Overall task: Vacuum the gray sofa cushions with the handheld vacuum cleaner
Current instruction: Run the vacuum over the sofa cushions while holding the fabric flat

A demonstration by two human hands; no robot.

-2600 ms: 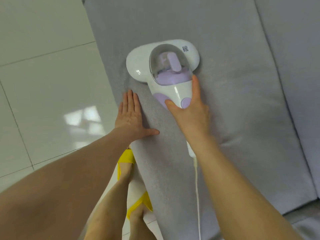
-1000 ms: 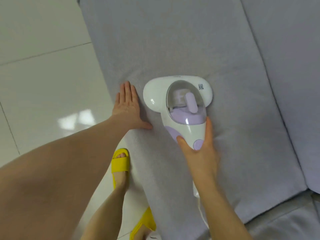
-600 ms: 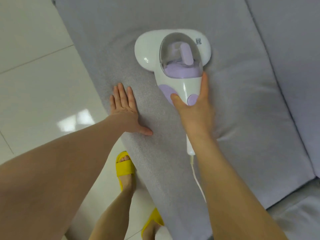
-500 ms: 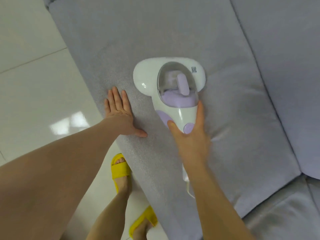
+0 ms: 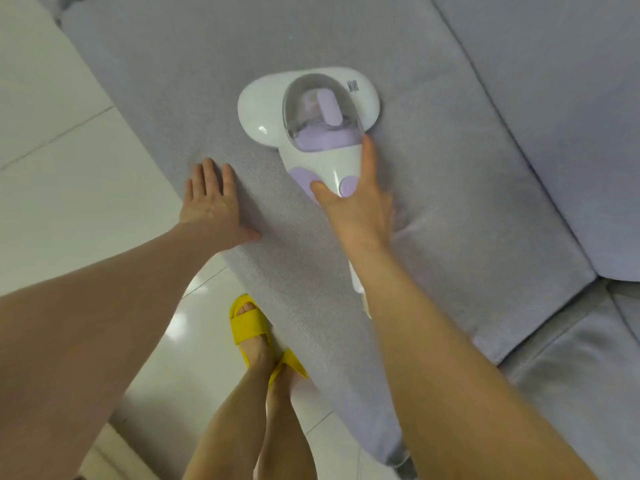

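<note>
Right hand [image 5: 356,209] gripping the handheld vacuum cleaner [image 5: 311,123] on the gray sofa cushion [image 5: 450,188], left hand [image 5: 213,206] flat, fingers straight, pressing fabric beside it

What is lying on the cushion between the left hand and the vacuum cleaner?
Nothing: the head view shows only bare gray cushion between the flat left hand and the vacuum cleaner, which the right hand grips.

The white plastic handheld vacuum cleaner with lilac buttons and a clear domed dust bin [image 5: 311,123] lies flat on the gray woven-fabric sofa seat cushion [image 5: 450,188], its wide head toward 12 o'clock and its handle toward 6 o'clock. A matching gray back cushion [image 5: 561,109] sits at 2 o'clock.
</note>
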